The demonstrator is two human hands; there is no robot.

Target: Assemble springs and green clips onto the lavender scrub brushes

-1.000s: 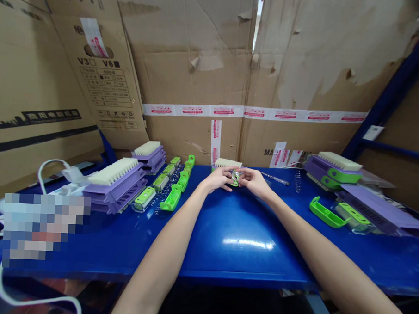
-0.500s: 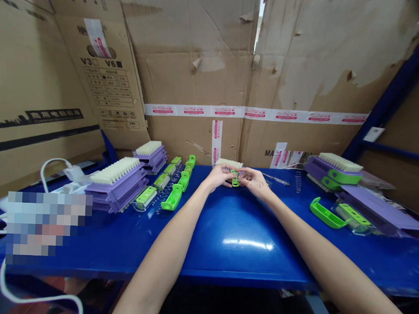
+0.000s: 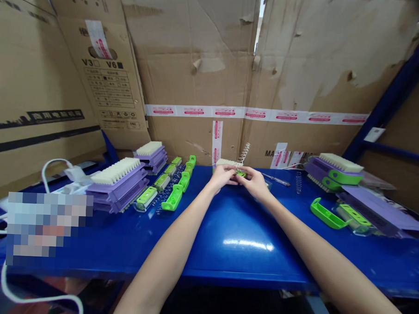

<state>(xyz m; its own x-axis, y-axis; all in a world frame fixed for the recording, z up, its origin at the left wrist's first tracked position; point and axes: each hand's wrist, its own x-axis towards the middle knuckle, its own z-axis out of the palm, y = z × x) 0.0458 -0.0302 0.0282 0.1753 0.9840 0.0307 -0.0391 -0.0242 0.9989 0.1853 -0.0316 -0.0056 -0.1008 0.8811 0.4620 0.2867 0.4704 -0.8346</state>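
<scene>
At the middle of the blue table (image 3: 227,236), my left hand (image 3: 223,176) and my right hand (image 3: 256,183) are closed together around a small green plastic part (image 3: 240,172). Fingers hide much of this part. A metal coil spring (image 3: 245,153) stands up from it, tilted to the right, its lower end hidden near the fingertips. Right behind the hands lies a purple block with cream bristles (image 3: 228,162). A thin screwdriver (image 3: 279,180) with a clear handle rests to the right of my right hand.
On the left stand purple bristled blocks (image 3: 120,183), a row of green-topped clear parts (image 3: 147,197), springs and green covers (image 3: 173,197). The right holds another spring (image 3: 298,182), a green cover (image 3: 328,214) and stacked purple parts (image 3: 380,211). Cardboard (image 3: 199,73) walls the back.
The spring, earlier low and blurred by my right hand, now stands upright above the green part. The green part has tipped flatter, and both hands have closed in around it.
</scene>
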